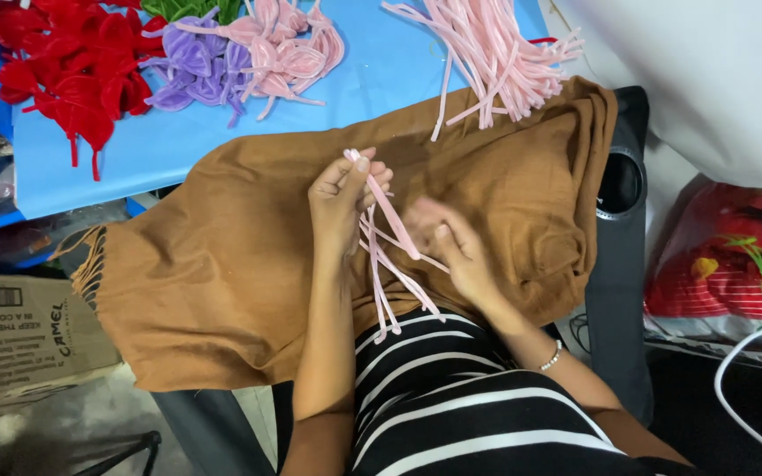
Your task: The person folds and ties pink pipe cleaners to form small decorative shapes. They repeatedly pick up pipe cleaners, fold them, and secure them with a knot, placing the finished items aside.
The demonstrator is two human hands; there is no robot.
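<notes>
My left hand point(342, 204) pinches the top ends of several pink velvet strips point(387, 264), which hang down over a brown fringed shawl point(222, 264) spread across my lap. My right hand point(451, 242) grips the same strips lower down, its fingers blurred. A loose pile of more pink strips point(491, 53) lies on the blue surface point(178, 141) beyond the shawl. Finished velvet bows sit in heaps at the far edge: pink bows point(288, 44), purple bows point(196, 70) and red bows point(68, 62).
A cardboard box point(19, 335) stands on the floor at the left. A dark chair edge with a round cup holder point(619, 181) is at the right. Beyond it lie a red striped bag point(734, 264), a white sheet point(716, 79) and a white cable point(743, 397).
</notes>
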